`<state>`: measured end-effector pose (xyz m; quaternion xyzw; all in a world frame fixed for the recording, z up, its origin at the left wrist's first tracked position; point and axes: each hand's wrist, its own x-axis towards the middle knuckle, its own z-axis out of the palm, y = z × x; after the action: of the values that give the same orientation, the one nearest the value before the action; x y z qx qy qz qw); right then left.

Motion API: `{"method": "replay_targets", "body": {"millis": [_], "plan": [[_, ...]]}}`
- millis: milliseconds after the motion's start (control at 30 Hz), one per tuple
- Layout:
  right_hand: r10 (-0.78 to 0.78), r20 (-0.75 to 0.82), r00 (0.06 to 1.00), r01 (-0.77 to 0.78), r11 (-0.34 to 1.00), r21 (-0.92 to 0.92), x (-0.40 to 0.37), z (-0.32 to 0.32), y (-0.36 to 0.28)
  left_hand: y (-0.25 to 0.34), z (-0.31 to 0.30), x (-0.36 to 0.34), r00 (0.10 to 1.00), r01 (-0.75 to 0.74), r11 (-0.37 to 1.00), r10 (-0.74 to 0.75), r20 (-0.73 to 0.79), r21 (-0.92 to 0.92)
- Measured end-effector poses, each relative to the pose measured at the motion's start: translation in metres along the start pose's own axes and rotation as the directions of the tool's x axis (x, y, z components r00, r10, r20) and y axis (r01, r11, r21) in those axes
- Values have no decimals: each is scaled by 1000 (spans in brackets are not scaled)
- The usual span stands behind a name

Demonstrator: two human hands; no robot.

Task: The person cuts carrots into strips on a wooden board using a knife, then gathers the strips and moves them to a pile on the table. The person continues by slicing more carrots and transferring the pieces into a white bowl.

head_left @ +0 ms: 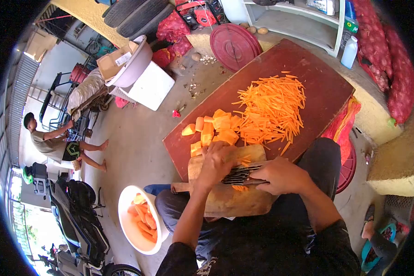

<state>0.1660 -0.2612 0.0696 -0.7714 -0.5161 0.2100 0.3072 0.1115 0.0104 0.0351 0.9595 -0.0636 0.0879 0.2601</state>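
A wooden cutting board (234,202) lies across my lap, against the edge of a dark red tabletop (193,119). In my right hand (283,176) is a knife (253,182), its dark, streaked blade held low over the board. My left hand (217,161) presses down on the board beside the blade with curled fingers; whatever they grip is hidden. A few carrot strips (239,187) lie next to the knife. Beyond the board sit peeled carrot chunks (221,122) and a large pile of cut carrot sticks (273,108).
A white tub (135,230) of peeled carrots stands on the floor at my left. Red mesh sacks (372,50) and a white shelf (292,27) are at upper right. A person (55,138) stands far left, near a parked motorcycle (76,216). Another person's foot (369,223) shows lower right.
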Motion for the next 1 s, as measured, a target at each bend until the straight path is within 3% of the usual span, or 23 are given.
{"method": "replay_targets", "body": {"millis": [200,400,600,700,800,833,1000], "plan": [[-28,19,999,28,999,16,-1,-2,-3,-8,-4,-8,995,-8,1000,7,-103,-13],[56,49,997,-64,982,179,-2,-18,-7,-15,-23,-35,936,127,964,-194,-293,-234],[-36,-108,994,74,924,374,1,-11,2,-27,-7,-67,842,21,905,-246,-480,-425],[94,-33,995,-63,852,520,-10,-14,-21,-36,-6,-81,807,147,903,-346,-479,-404],[235,160,959,-281,706,650,-23,7,-36,-39,-14,-80,799,118,916,-317,-511,-383],[197,134,971,-235,697,677,-25,17,-41,-40,-16,-81,794,123,921,-315,-520,-369],[333,215,918,-385,622,681,-31,54,-59,-37,-20,-79,778,118,954,-260,-571,-274]]}}
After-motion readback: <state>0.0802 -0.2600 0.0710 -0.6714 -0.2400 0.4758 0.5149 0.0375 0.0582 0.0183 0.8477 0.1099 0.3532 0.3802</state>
